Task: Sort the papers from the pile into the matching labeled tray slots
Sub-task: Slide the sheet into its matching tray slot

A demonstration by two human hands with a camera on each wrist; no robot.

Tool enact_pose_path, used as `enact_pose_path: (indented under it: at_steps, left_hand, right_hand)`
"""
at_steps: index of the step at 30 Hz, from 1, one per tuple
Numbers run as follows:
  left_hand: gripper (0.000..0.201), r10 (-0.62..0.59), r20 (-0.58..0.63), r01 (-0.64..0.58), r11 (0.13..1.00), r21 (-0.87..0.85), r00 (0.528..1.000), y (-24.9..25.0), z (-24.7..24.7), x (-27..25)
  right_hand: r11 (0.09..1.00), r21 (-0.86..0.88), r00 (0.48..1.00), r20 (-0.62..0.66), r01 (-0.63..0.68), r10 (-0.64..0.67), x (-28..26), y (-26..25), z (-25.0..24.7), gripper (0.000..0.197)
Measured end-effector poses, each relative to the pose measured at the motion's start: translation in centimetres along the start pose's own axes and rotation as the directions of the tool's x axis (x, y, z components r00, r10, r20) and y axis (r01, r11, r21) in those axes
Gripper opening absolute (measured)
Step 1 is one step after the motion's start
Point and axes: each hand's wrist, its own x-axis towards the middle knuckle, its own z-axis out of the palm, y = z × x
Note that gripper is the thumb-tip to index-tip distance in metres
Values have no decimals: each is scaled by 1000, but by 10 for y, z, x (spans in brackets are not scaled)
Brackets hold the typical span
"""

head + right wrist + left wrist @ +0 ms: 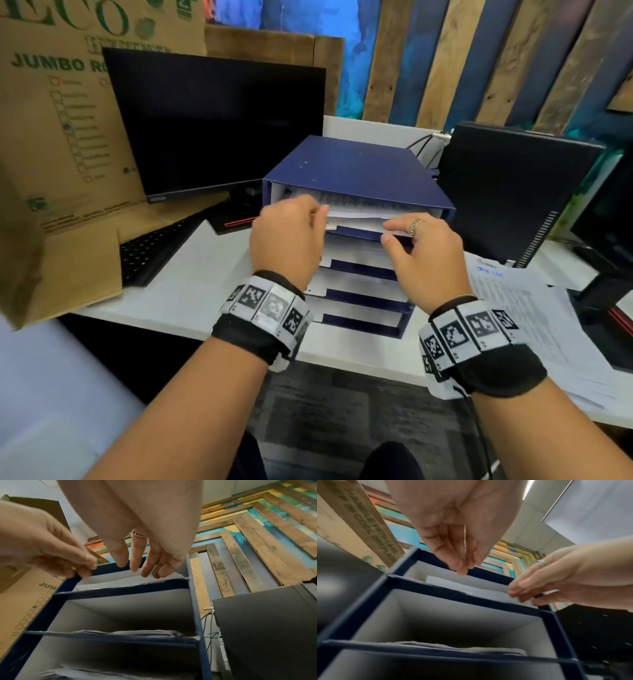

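A dark blue tiered tray [359,164] stands on the white desk, also seen as its rim [436,588] and its shelf edge [120,592]. A white paper [359,219] lies in its top slot, its sheet [450,584] seen from below, its front edge [120,582] slightly ragged. My left hand [320,217] pinches the paper's left edge with bunched fingertips [87,566]. My right hand [390,233], wearing a ring, rests straight fingers [135,563] on the paper's right front, thumb under the slot's lip. The paper pile [524,308] lies at the right.
More papers [128,632] fill lower slots. A dark monitor [219,130] and keyboard [154,253] sit left of the tray, with a large cardboard box [51,154] behind. A black computer case [513,192] stands close on the right, cables behind it.
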Motion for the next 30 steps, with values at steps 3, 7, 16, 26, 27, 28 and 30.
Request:
enact_pose_path:
  at_steps: [3, 7, 16, 26, 27, 28, 30]
  left_hand:
    - [19, 282, 105, -285, 959, 8, 954, 10, 21, -13]
    - [9, 319, 264, -354, 930, 98, 910, 13, 41, -12]
    - [20, 175, 446, -280, 943, 181, 878, 22, 36, 15]
    - [27, 138, 342, -165, 985, 51, 930, 33, 39, 6]
    - [27, 143, 275, -145, 989, -15, 951, 42, 40, -2]
    - [25, 164, 207, -152, 986, -73, 965, 49, 42, -10]
    - [22, 204, 117, -178, 963, -200, 972, 65, 48, -31]
  right_hand:
    - [1000, -26, 998, 69, 10, -8, 5, -3, 13, 30]
    - [999, -34, 990, 144, -7, 12, 10, -6, 17, 36]
    - [932, -358, 947, 316, 64, 56, 21, -8, 9, 30]
    - [1000, -25, 982, 191, -3, 7, 6, 3, -1, 35]
    - [1000, 22, 994, 104, -19, 17, 0, 10, -4, 32]
    - [997, 67, 999, 12, -30, 30, -6, 14, -6, 28]
    - [990, 111, 991, -98, -81, 92, -16, 30, -9, 23]
